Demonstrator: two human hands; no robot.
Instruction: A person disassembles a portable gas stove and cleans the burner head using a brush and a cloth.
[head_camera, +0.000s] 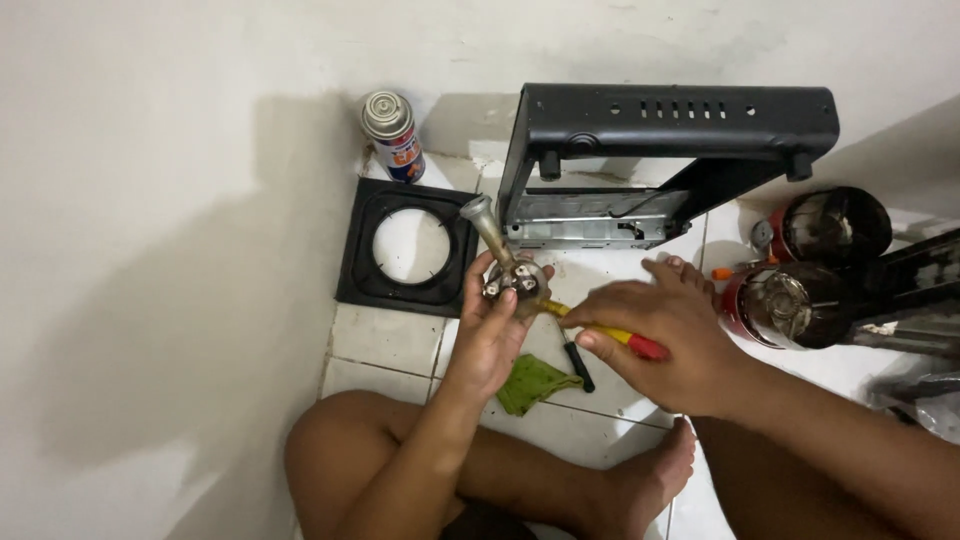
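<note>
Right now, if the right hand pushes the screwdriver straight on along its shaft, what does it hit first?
The right hand aims the yellow-red screwdriver up-left; its tip already seems to meet the metal burner part held by the left hand. Depth is unclear.

A home floor used as a makeshift repair spot: white floor tiles (400, 340) against a plain white wall (150, 200), a person sitting barefoot. Beyond the grip stands an opened black stove casing (680, 125), its pan-support plate (400, 245) and a gas canister (393, 136) alongside.
</note>
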